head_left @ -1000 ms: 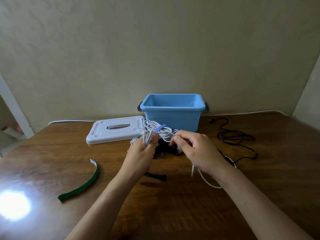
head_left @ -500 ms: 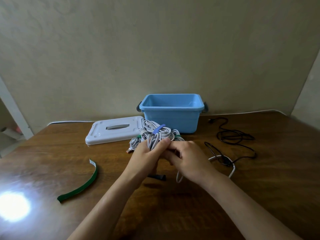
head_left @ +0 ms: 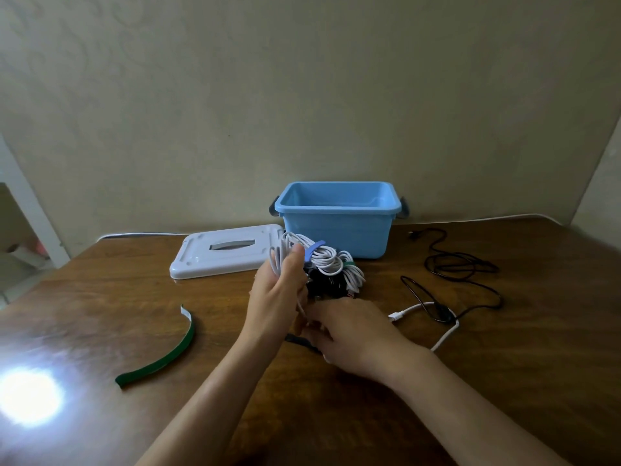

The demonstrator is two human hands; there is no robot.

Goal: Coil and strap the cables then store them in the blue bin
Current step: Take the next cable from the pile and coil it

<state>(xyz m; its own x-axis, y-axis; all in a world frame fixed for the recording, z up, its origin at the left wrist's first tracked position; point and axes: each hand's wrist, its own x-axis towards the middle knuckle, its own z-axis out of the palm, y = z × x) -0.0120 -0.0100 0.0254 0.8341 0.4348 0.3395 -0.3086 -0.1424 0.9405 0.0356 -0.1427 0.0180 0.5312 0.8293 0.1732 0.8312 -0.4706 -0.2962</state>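
My left hand is raised above the table and grips several loops of a white cable. Just below it, my right hand has curled fingers pinching the same cable near the left palm. The cable's loose tail runs out behind my right wrist and curves back to its plug. Behind my hands lies a pile of coiled cables: a white coil with a blue strap, a white coil with a green strap and a black coil. The blue bin stands open behind the pile.
The bin's white lid lies flat to its left. A green strap curls on the table at left, and a black strap shows under my hands. A loose black cable sprawls at right. Bright glare marks the front left.
My right hand has dropped from beside the coil down toward me, under the left hand. The white cable's loose tail has shortened and its plug now lies in view at right.
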